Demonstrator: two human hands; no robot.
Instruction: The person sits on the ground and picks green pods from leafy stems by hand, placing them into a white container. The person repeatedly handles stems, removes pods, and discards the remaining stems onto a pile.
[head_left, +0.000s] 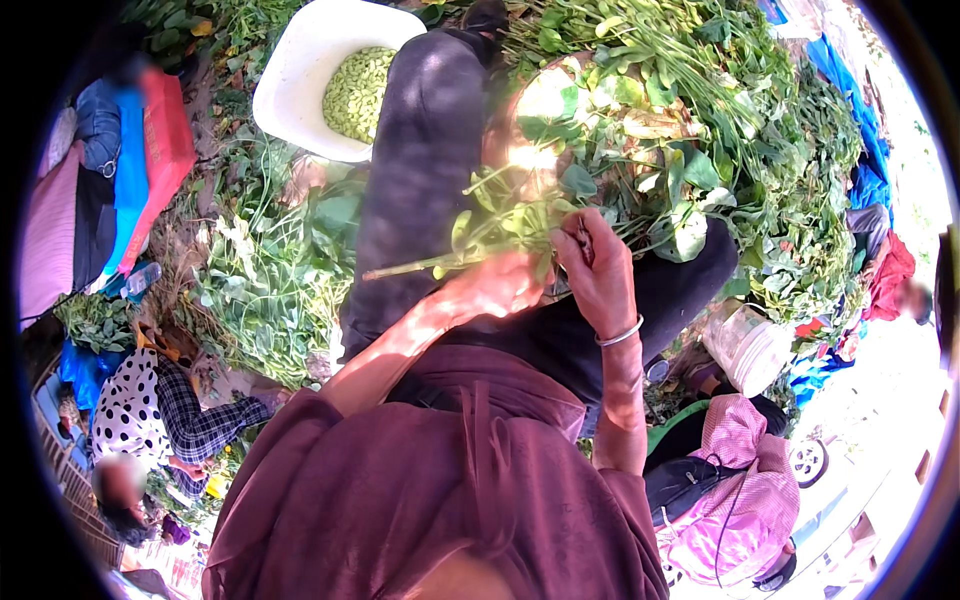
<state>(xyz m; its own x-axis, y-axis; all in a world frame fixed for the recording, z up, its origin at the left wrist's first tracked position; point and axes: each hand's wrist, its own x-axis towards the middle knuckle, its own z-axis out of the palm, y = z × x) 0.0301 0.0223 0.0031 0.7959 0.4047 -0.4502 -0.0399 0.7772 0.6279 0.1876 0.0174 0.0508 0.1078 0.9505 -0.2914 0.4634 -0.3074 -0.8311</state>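
My left hand (510, 289) grips a green bean plant (491, 229), probably soybean, that lies across above my lap. Its bare cut stem points left, and plump pods hang along the branches. Close beside it, my right hand (600, 262), with a bangle at the wrist, has its fingers curled in at the plant's right end. Something small and dark shows inside the right palm; I cannot tell what it is. At the upper left, past my leg, a white plastic bucket (300, 90) holds a heap of green pods or beans (361, 94).
Stripped leaves and stalks (270, 277) cover the ground at left. A large pile of bean plants (787, 172) spreads at right, near a white pail (746, 349). People sit nearby: one in polka dots (135, 409), one in pink checks (750, 480). Bags (154, 150) stand at far left.
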